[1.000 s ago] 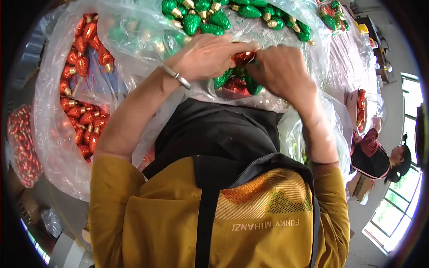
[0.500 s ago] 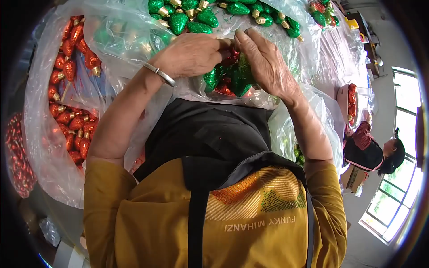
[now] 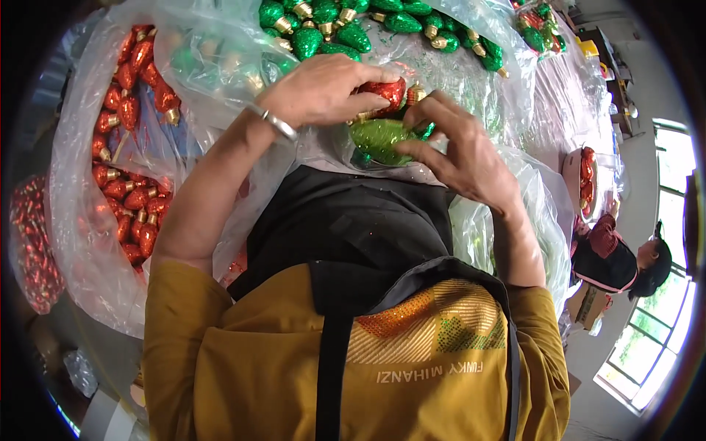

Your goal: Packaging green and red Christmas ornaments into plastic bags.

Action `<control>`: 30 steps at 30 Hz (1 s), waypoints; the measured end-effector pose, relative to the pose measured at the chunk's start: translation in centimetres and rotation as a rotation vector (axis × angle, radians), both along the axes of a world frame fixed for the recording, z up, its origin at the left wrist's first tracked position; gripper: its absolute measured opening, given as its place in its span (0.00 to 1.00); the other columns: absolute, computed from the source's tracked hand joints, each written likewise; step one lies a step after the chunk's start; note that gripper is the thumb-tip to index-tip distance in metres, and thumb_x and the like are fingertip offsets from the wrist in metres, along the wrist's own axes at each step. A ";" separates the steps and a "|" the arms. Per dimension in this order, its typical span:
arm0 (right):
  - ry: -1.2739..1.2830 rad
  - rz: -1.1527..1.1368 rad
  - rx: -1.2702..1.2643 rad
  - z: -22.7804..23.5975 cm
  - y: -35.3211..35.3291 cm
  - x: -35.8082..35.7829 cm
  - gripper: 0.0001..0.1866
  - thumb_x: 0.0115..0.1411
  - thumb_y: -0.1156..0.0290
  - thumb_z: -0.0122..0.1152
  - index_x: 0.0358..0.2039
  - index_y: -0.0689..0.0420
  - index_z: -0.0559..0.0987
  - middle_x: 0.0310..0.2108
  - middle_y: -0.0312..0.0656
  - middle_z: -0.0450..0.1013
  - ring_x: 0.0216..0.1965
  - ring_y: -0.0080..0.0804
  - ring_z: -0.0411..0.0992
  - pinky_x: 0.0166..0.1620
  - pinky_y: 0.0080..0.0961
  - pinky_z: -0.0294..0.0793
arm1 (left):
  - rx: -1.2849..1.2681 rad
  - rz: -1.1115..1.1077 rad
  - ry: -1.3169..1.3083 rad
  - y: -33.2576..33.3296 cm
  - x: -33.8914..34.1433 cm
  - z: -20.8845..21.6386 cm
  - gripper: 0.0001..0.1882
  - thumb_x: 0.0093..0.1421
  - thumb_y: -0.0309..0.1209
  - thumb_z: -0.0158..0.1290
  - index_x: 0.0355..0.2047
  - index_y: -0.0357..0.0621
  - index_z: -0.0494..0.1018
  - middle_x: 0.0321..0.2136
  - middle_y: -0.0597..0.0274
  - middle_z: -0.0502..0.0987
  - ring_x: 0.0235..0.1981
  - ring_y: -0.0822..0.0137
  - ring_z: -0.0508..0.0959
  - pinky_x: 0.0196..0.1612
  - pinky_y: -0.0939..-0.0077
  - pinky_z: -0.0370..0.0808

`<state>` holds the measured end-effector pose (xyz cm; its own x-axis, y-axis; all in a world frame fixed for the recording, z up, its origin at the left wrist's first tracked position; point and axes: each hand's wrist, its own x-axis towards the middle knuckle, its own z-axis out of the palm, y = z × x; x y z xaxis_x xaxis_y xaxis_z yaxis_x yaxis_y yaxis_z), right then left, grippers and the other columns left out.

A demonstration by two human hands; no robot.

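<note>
Found grasped in left hand (image 3: pixel 320 90), beyond black apron (image 3: pixel 353 220): red glitter bulb (image 3: pixel 388 94). Noted at tips of right hand (image 3: pixel 467 151), nearer apron: lime-green ornament (image 3: pixel 376 140) — unable to confirm whether pinched or merely touched. Judged light, stiff, gritty, perhaps brittle — best held round broad middle.

Bulb ornaments (image 3: pixel 137 198) lie in a bag (image 3: pixel 77 253) left of the left hand (image 3: pixel 323 90).

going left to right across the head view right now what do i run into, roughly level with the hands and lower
Packed bag of small red pieces → red glitter ornaments in open plastic → left hand → red ornament it holds → right hand → window
</note>
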<state>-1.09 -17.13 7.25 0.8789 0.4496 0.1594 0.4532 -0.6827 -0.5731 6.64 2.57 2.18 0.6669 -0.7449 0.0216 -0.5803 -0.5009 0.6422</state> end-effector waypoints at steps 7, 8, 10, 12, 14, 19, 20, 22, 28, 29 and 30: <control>-0.243 0.147 0.028 -2.6 -1.2 0.5 0.13 0.52 0.63 0.60 0.30 0.61 0.75 0.36 0.51 0.72 0.37 0.47 0.73 0.38 0.37 0.72 | -0.185 -0.200 -0.417 -1.2 -2.3 -0.4 0.19 0.60 0.32 0.46 0.49 0.34 0.69 0.55 0.44 0.65 0.57 0.48 0.64 0.59 0.56 0.58; -0.167 0.132 -0.069 -4.1 -1.1 0.6 0.12 0.52 0.64 0.60 0.29 0.60 0.74 0.35 0.50 0.70 0.38 0.47 0.71 0.40 0.37 0.71 | -0.120 -0.207 -0.554 -1.0 -2.3 -1.1 0.19 0.60 0.31 0.45 0.49 0.32 0.68 0.55 0.46 0.64 0.58 0.49 0.63 0.60 0.55 0.57; -0.141 0.101 -0.059 -5.0 -1.3 0.5 0.12 0.52 0.64 0.59 0.29 0.59 0.74 0.33 0.49 0.68 0.39 0.46 0.68 0.41 0.36 0.70 | -0.113 -0.190 -0.382 -1.3 -2.8 -0.2 0.22 0.59 0.32 0.46 0.53 0.34 0.65 0.58 0.45 0.61 0.62 0.48 0.58 0.62 0.53 0.51; -0.221 0.098 0.043 -5.0 -2.0 0.4 0.13 0.52 0.63 0.59 0.30 0.59 0.73 0.32 0.48 0.67 0.38 0.46 0.68 0.41 0.36 0.70 | -0.041 -0.197 -0.404 -1.5 -2.4 -0.3 0.25 0.58 0.32 0.46 0.55 0.34 0.63 0.59 0.46 0.59 0.62 0.50 0.57 0.63 0.54 0.50; -0.256 0.059 0.043 -4.4 -2.7 -0.8 0.13 0.52 0.62 0.59 0.32 0.59 0.73 0.32 0.48 0.67 0.38 0.46 0.68 0.40 0.36 0.70 | -0.012 -0.221 -0.345 -2.7 -2.3 2.4 0.27 0.58 0.33 0.46 0.56 0.35 0.62 0.60 0.45 0.58 0.61 0.48 0.58 0.63 0.54 0.51; -0.326 0.020 -0.145 -4.7 -2.5 -3.3 0.12 0.51 0.62 0.58 0.31 0.57 0.73 0.39 0.46 0.66 0.43 0.41 0.67 0.47 0.41 0.65 | 0.210 -0.325 -0.540 -3.9 -2.0 2.5 0.32 0.56 0.38 0.49 0.59 0.38 0.59 0.61 0.44 0.56 0.59 0.45 0.58 0.62 0.54 0.51; -0.492 -0.017 -0.202 -5.3 -2.1 -3.9 0.12 0.50 0.62 0.58 0.29 0.57 0.73 0.41 0.46 0.66 0.45 0.40 0.67 0.48 0.42 0.64 | 0.207 -0.337 -0.551 -3.7 -2.5 2.6 0.32 0.56 0.38 0.49 0.59 0.38 0.59 0.61 0.44 0.56 0.59 0.45 0.58 0.62 0.54 0.51; -0.475 -0.024 -0.208 -5.5 -2.3 -4.8 0.12 0.50 0.63 0.59 0.30 0.56 0.73 0.41 0.45 0.66 0.46 0.39 0.67 0.49 0.43 0.63 | 0.213 -0.321 -0.515 -4.2 -3.6 2.9 0.30 0.57 0.37 0.48 0.59 0.41 0.60 0.60 0.43 0.56 0.60 0.43 0.57 0.63 0.54 0.50; -0.293 -0.015 -0.146 -2.2 -7.1 -6.2 0.12 0.47 0.70 0.55 0.34 0.56 0.72 0.38 0.46 0.63 0.46 0.39 0.65 0.56 0.48 0.56 | -0.117 -0.179 -0.250 -5.6 -3.9 2.6 0.27 0.62 0.41 0.45 0.59 0.42 0.61 0.59 0.41 0.57 0.60 0.43 0.57 0.62 0.54 0.51; -0.249 -0.035 -0.121 -1.2 -9.0 -6.3 0.12 0.48 0.70 0.56 0.34 0.58 0.72 0.39 0.46 0.63 0.46 0.40 0.65 0.54 0.46 0.58 | -0.244 -0.109 -0.304 -6.0 -3.7 3.4 0.26 0.63 0.41 0.45 0.58 0.41 0.62 0.58 0.42 0.58 0.59 0.44 0.58 0.62 0.55 0.53; -0.202 -0.047 -0.095 0.2 -10.9 -6.1 0.11 0.48 0.71 0.57 0.34 0.59 0.72 0.39 0.47 0.63 0.45 0.41 0.66 0.52 0.45 0.61 | -0.369 -0.031 -0.356 -6.2 -3.4 4.0 0.25 0.64 0.41 0.44 0.57 0.40 0.63 0.58 0.42 0.59 0.59 0.44 0.59 0.61 0.56 0.55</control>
